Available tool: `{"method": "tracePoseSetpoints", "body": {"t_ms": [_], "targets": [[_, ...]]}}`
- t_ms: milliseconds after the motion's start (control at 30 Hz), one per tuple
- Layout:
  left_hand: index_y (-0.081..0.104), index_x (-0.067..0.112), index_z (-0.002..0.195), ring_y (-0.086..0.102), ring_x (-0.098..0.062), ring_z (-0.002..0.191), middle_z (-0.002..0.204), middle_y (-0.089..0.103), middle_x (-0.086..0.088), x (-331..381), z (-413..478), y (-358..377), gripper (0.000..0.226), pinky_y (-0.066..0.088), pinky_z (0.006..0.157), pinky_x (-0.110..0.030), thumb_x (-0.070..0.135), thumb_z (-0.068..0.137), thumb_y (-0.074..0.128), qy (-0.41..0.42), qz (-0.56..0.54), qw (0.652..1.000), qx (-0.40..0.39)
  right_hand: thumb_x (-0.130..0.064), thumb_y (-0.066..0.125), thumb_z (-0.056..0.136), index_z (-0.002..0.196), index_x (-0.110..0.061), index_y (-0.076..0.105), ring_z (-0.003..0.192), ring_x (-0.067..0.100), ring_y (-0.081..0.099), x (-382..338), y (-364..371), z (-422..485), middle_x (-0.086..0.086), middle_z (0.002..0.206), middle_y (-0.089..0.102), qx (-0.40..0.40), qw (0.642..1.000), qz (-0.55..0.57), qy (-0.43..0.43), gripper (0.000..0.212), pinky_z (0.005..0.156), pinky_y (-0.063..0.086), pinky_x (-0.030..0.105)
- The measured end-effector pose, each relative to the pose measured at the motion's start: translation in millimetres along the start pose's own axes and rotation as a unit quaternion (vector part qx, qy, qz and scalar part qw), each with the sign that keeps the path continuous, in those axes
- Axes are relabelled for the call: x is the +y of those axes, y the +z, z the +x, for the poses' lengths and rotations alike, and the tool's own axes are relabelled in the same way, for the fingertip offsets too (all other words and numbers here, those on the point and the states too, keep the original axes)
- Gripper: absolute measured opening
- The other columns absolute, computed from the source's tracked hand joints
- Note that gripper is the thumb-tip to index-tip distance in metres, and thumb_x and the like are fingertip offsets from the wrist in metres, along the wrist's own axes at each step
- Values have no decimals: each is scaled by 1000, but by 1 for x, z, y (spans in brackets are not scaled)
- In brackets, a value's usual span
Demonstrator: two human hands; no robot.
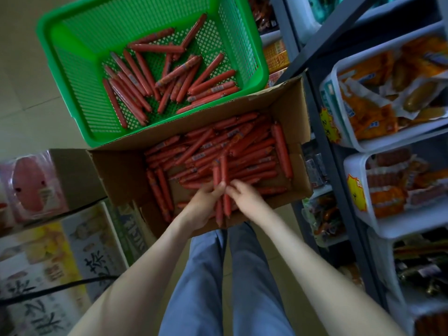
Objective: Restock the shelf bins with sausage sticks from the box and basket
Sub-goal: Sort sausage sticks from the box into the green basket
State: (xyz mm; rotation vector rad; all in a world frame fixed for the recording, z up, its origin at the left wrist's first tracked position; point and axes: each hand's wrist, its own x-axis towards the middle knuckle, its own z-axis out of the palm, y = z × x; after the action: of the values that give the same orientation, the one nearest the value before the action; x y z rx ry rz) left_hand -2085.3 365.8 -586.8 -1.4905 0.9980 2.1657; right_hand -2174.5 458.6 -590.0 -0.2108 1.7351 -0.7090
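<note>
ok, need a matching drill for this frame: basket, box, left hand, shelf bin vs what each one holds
Things:
1. basket
2. box
3. left hand
4. shelf bin

Holds:
A. orange packets
B. a few sticks, stood upright
C. a thin scatter of sticks on its floor
D. a dense pile of sticks

Pairs: 1-C, 2-D, 3-B, 4-A

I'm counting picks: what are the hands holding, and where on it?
The left hand grips a few sausage sticks around their middle; the right hand touches them there, grip unclear.
</note>
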Motion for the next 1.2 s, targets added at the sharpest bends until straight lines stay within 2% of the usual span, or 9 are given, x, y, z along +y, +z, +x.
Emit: {"method": "tracePoseSetpoints", "body": {"t_ms": [133, 200, 300, 400, 533, 700, 900, 1100, 1200], "targets": [[54, 10, 116, 65, -29, 100, 108, 66, -15, -4, -6, -16, 24, 50, 89, -49, 20, 95, 53, -9, -42, 999, -19, -25, 45, 99, 115, -11, 64, 104, 21, 58, 0, -3, -1, 6, 110, 66, -57, 985, -137, -89, 28, 84, 39, 25], [51, 10, 117, 67, -29, 97, 106, 67, -14, -4, -7, -21, 25, 48, 88, -53, 14, 93, 56, 6, -49, 999, 3, -27, 50, 97, 103, -9, 65, 99, 25, 59, 8, -14, 9, 7, 101, 67, 13, 973, -203, -105, 25, 83, 40, 32], [52, 15, 107, 66, -21, 81, 87, 67, -5, -5, -6, -32, 14, 50, 87, -51, 10, 94, 55, 19, -71, 996, 54, -30, 57, 91, 122, -16, 51, 123, 27, 42, 31, -36, 28, 7, 128, 51, 132, 918, -371, -55, 35, 99, 29, 39], [52, 18, 99, 64, -19, 73, 80, 63, -5, -6, -5, -47, 14, 51, 85, -46, 5, 95, 51, 22, -100, 992, 73, -28, 63, 86, 136, -21, 32, 132, 32, 26, 40, -49, 39, 8, 145, 26, 61, 884, -463, -7, 60, 106, 26, 43], [56, 13, 94, 64, -19, 68, 79, 63, -9, -9, -6, -58, 6, 56, 69, -34, 8, 94, 53, 25, -119, 990, 74, -25, 51, 94, 139, -17, 32, 133, 31, 31, 40, -38, 44, 9, 148, 29, -23, 846, -532, -38, 51, 108, 29, 39], [62, 5, 100, 69, -23, 74, 79, 69, -11, -7, -12, -56, 13, 57, 64, -31, 13, 89, 63, 5, -65, 995, 80, -26, 45, 98, 135, -17, 45, 129, 27, 37, 50, -35, 35, 8, 141, 41, -64, 877, -475, -34, 39, 105, 34, 34], [63, 16, 100, 64, -26, 97, 98, 68, -9, -10, -5, -49, 10, 51, 92, -43, 16, 90, 61, 27, 94, 988, 121, -30, 54, 95, 132, -23, 54, 132, 21, 38, 29, -37, 30, 1, 143, 45, -86, 956, -281, 6, 37, 106, 28, 28], [59, 10, 119, 53, -34, 106, 113, 54, -15, -10, -5, -29, 31, 43, 86, -37, 18, 89, 57, 264, 565, 760, 184, -28, 65, 88, 125, -26, 61, 124, 16, 47, 7, -25, 26, -3, 133, 56, -121, 964, -235, -23, 38, 105, 35, 28], [54, 12, 124, 55, -35, 104, 115, 57, -13, -2, -3, -25, 33, 42, 84, -37, 23, 92, 54, 280, 596, 746, 98, -28, 67, 87, 117, -25, 65, 111, 12, 54, -2, -27, 22, -3, 119, 63, -126, 969, -207, -39, 31, 90, 39, 24]]}}
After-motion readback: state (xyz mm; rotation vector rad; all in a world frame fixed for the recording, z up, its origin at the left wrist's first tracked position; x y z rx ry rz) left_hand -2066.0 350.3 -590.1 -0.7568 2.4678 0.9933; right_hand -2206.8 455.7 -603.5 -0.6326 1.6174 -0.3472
